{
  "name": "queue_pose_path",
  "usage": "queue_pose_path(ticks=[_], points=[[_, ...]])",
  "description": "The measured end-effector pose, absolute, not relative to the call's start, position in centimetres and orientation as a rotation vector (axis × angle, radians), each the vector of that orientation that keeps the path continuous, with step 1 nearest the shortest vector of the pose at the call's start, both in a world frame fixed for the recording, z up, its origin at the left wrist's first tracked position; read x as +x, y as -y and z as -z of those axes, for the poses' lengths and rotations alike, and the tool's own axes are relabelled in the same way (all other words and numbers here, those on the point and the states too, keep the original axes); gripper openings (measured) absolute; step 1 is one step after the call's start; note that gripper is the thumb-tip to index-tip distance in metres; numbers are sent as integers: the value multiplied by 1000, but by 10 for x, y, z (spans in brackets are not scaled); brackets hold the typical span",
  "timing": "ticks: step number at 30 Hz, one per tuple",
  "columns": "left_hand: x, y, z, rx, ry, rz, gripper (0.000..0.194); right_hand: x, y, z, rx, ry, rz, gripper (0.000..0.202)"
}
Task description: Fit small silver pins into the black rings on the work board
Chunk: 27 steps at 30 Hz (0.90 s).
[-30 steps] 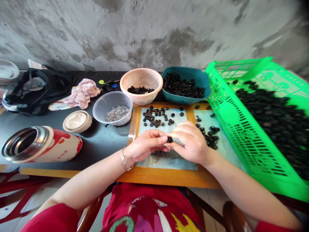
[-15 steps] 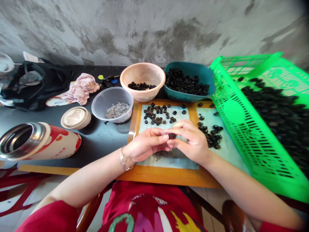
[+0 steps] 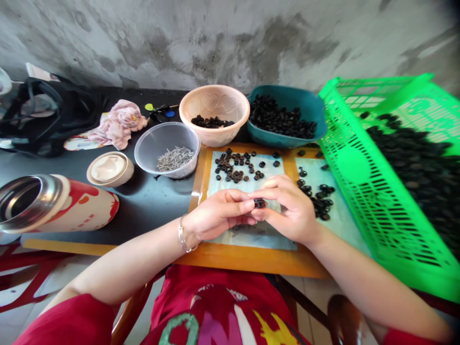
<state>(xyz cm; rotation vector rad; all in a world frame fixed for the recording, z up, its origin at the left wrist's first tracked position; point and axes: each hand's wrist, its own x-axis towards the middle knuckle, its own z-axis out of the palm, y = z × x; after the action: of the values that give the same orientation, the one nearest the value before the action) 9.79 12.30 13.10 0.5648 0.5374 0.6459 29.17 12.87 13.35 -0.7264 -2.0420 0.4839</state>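
Between the fingertips of both hands is a small round black part (image 3: 259, 203), its exact kind hard to make out. My left hand (image 3: 223, 213) pinches it from the left with thumb and fingers. From the right, my right hand (image 3: 289, 208) closes its thumb and index finger on the same part. Just beyond the hands, several small black rings with centre holes (image 3: 237, 165) lie on a pale sheet (image 3: 280, 239). More black rings (image 3: 321, 201) lie right of my right hand. Some thin metal pieces lie partly hidden beneath the hands.
A clear bowl (image 3: 143, 151) holds metal pins. Behind stand a pink bowl (image 3: 187, 110) and a teal basin (image 3: 287, 139), both with black parts. A green crate (image 3: 381, 201) of black discs borders the right. At left are an open thermos (image 3: 89, 206), a cup lid (image 3: 111, 170) and a cloth (image 3: 124, 122).
Both hands keep their grip on the black part, which appears slightly turned. The camera view has shifted a little; the objects on the table stay in place.
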Motion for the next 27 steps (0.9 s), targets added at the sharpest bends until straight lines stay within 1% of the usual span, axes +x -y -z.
queue_pose_path(ticks=[4,8,16,22,27], points=[[98,-124,-129,590,-528,-627,26,294,-131,-137,-727,2103,-302,21],[99,-124,-126,588,-550,-628,26,293,-129,-138,-754,2183,-183,20],[99,-123,-132,545,-529,-644,23,295,-130,-141,-765,2146,-314,25],[99,-125,-129,559,-564,-642,26,297,-128,-141,-778,2188,-207,23],[98,-126,-128,556,-568,-637,23,296,-126,-142,-776,2180,-219,24]])
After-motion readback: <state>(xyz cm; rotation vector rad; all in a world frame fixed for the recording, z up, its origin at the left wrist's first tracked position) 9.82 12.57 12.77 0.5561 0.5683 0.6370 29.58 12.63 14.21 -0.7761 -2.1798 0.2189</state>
